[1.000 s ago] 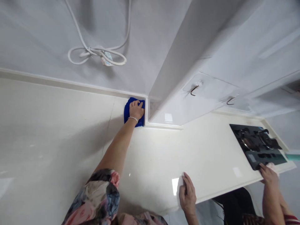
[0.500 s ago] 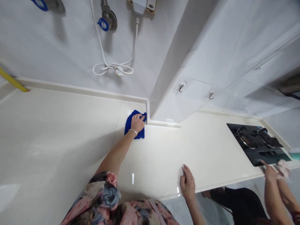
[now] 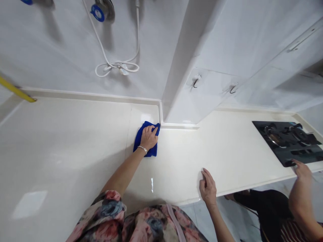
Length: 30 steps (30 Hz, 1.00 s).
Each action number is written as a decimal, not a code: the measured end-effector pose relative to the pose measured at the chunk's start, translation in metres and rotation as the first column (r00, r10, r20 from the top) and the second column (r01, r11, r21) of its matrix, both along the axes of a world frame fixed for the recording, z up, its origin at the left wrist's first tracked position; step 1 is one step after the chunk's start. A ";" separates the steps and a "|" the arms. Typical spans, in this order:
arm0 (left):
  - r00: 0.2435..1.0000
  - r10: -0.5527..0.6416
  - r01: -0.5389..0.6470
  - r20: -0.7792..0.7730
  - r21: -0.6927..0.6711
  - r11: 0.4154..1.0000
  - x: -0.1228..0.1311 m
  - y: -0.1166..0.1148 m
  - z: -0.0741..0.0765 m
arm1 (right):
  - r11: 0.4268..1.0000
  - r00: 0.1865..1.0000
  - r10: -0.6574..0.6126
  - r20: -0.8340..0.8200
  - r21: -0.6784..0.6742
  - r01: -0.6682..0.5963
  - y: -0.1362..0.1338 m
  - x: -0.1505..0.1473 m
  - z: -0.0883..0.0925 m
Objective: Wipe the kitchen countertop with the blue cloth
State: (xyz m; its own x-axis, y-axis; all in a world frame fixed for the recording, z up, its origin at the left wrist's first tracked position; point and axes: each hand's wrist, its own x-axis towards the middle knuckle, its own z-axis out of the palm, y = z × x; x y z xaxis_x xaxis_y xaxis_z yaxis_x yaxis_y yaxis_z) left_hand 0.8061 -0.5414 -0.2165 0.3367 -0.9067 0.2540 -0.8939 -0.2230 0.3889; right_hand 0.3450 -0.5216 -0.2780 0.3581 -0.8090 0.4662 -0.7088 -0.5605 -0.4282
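Observation:
My left hand [image 3: 149, 137], with a bracelet at its wrist, presses a folded blue cloth [image 3: 138, 144] flat on the cream countertop [image 3: 101, 134]. The fingers curve over the cloth and hide part of it. The cloth's upper right end lies against the foot of the boxed pillar [image 3: 181, 101]. Over by the counter's front edge, my right hand [image 3: 208, 188] rests on the surface, fingers loosely bent and holding nothing.
A black gas hob [image 3: 290, 143] is set into the counter at right, and a co-worker's hand [image 3: 302, 173] touches its front edge. A yellow pipe [image 3: 17, 91] enters the counter's left corner. Wall hooks [image 3: 195, 81] and a tied white cable [image 3: 117, 66] hang above.
My left hand and the blue cloth have slid slightly toward me along the pillar's foot. The co-worker's second hand and pale cloth no longer show. The view has shifted a little.

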 end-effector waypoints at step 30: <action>0.974 0.203 -0.205 -0.105 -0.009 0.979 0.085 -0.167 -0.008 | 0.992 0.995 -0.061 -0.085 0.104 0.070 0.011 -0.003 0.013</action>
State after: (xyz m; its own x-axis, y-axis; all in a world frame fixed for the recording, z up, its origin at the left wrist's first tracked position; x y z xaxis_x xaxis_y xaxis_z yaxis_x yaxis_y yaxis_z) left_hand 0.8909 -0.7089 -0.2241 0.5394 -0.8113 0.2254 -0.7853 -0.3881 0.4823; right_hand 0.3416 -0.5106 -0.2652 0.3360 -0.8755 0.3473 -0.7774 -0.4660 -0.4225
